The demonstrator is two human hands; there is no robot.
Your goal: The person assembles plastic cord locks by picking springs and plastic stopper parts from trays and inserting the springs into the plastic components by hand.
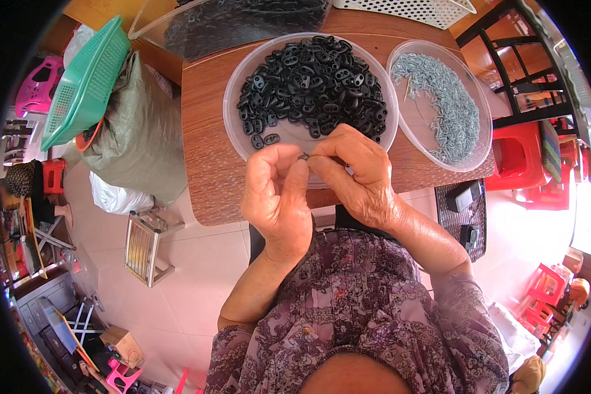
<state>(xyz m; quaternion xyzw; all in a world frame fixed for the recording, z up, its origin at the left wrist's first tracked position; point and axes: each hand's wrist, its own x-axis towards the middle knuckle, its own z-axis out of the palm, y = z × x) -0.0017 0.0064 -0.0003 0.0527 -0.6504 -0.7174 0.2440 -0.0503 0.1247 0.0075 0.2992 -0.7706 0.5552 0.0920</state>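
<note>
From where I stand, the work is at the single-piece stage: the left hand and the right hand meet at the near edge of the round tub, thumb and forefinger of each pinching the same small dark piece. The fingertips cover most of this piece; its exact form cannot be told. Supply, main: the tub on the wooden surface holds a deep heap of black two-hole oval pieces, thinned at the near side, where the bare bottom shows. Supply, second: the clear oval-looking tub to the right contains slender blue-grey pieces, possibly springs, banked mainly along its right side. Status: one piece is in hand and, by my judgement, a large quantity is left in both tubs. Whether any ovals in the heap are finished cannot be determined; no separate finished pile is identifiable.
</note>
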